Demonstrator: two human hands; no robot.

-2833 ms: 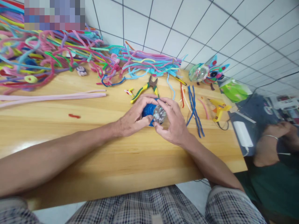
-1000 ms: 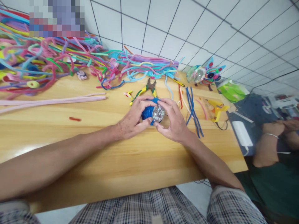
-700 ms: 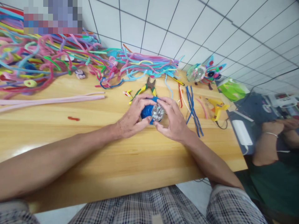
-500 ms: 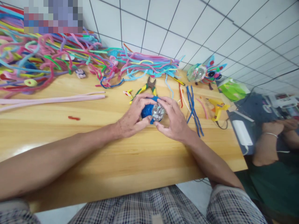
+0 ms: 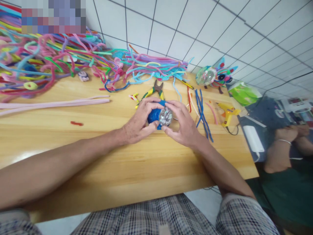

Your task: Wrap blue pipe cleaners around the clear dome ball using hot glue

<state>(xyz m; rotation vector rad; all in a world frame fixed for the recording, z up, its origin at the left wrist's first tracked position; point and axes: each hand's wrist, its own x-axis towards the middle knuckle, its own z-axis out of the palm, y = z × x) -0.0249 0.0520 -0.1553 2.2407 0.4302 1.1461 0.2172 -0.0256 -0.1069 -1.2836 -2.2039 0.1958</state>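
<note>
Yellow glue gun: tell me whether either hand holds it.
No: left hand and right hand hold the blue piece, and the glue gun lies apart.

Blue-wrapped piece [image 5: 154, 116]: small, rounded, its deep blue covering ridged like close coils
Clear end [image 5: 166, 116]: ball-like, shiny, with silvery glints inside or on it
Join: blue edging shows above and below the clear end
Pose: on its side, clear end toward the right and the viewer
Place: between both hands, left [image 5: 140, 123] and right [image 5: 182, 125], over the table [image 5: 137, 173]; contact with the tabletop is hidden

Near tabletop [image 5: 146, 166] passable, pliers [image 5: 158, 86] ahead
</note>
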